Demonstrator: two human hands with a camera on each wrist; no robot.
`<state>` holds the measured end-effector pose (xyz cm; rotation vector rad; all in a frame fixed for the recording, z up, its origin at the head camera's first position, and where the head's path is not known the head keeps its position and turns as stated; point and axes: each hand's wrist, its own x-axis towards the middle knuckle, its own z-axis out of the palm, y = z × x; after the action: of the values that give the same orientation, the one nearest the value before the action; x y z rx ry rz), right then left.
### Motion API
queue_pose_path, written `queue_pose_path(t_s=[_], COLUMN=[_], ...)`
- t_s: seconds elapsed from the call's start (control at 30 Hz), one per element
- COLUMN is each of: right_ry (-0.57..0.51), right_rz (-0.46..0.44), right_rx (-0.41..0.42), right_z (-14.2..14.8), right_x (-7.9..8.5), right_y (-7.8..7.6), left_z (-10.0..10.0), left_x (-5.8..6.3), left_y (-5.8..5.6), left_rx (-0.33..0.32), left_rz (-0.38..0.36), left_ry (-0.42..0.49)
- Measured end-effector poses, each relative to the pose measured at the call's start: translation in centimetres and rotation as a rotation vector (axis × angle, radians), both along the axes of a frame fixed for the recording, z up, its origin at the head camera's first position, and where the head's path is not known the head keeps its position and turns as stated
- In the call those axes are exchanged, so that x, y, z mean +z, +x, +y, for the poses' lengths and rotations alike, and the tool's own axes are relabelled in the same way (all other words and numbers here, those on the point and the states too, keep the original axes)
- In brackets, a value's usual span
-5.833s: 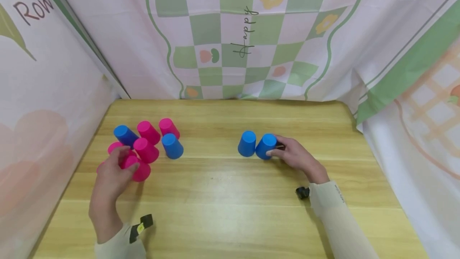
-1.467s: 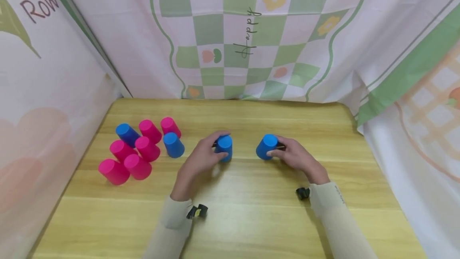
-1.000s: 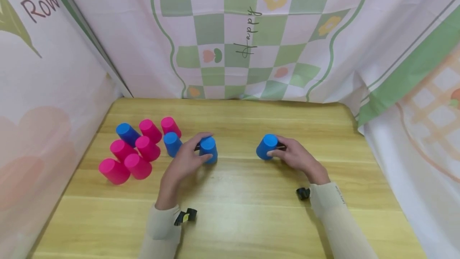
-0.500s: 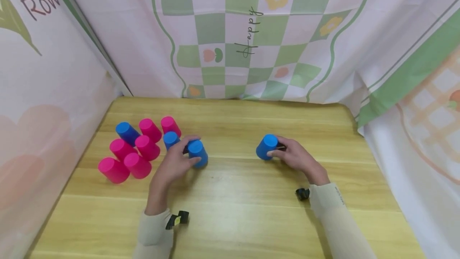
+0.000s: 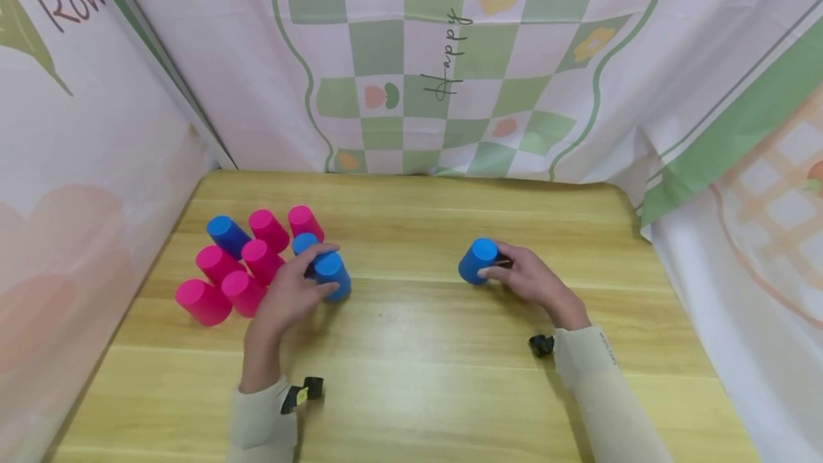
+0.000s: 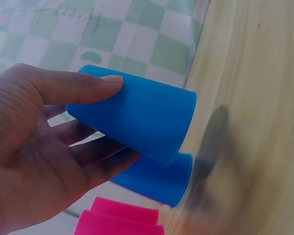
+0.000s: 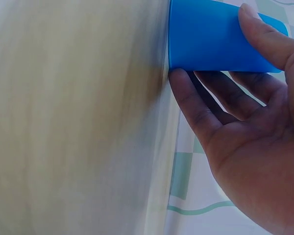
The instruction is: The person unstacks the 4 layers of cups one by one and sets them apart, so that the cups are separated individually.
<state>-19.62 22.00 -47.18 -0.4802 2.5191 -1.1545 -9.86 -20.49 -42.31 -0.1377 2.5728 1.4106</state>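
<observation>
My left hand (image 5: 289,295) grips an upside-down blue cup (image 5: 333,276) between thumb and fingers, beside the cluster on the left. In the left wrist view this blue cup (image 6: 142,115) is tilted, its rim close over the table and a shadow beyond it. Just behind it stands another blue cup (image 5: 304,242), partly hidden by the hand. Several pink cups (image 5: 201,300) and a further blue cup (image 5: 226,234) stand upside down around there. On the right side, my right hand (image 5: 530,279) holds an upside-down blue cup (image 5: 477,261), its rim at the tabletop in the right wrist view.
The wooden table (image 5: 411,377) reaches back to a patterned curtain (image 5: 424,56). More printed cloth hangs along the left and right edges. A small black camera is strapped to each wrist.
The left hand, first over the pink cups, has taken the blue cup that stood beside the right hand's cup and carried it left to the cluster. The right hand keeps its place and grip.
</observation>
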Motion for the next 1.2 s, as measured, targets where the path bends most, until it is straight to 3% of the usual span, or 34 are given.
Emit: queue_pose_path(t_s=[0.27, 0.47, 0.67, 1.2], right_ry=[0.003, -0.014, -0.009, -0.014], right_rz=[0.007, 0.004, 0.001, 0.009], right_rx=[0.000, 0.009, -0.001, 0.005], right_z=[0.1, 0.0, 0.1, 0.0], right_x=[0.1, 0.0, 0.0, -0.1], right_y=[0.0, 0.0, -0.1, -0.1], left_z=[-1.5, -3.1, -4.4, -5.0], left_x=[0.3, 0.5, 0.5, 0.3], left_y=[0.5, 1.5, 2.1, 2.2], left_rx=[0.019, 0.062, 0.102, 0.130], left_rz=[0.002, -0.033, -0.017, -0.019], left_ry=[-0.007, -0.046, -0.072, -0.099])
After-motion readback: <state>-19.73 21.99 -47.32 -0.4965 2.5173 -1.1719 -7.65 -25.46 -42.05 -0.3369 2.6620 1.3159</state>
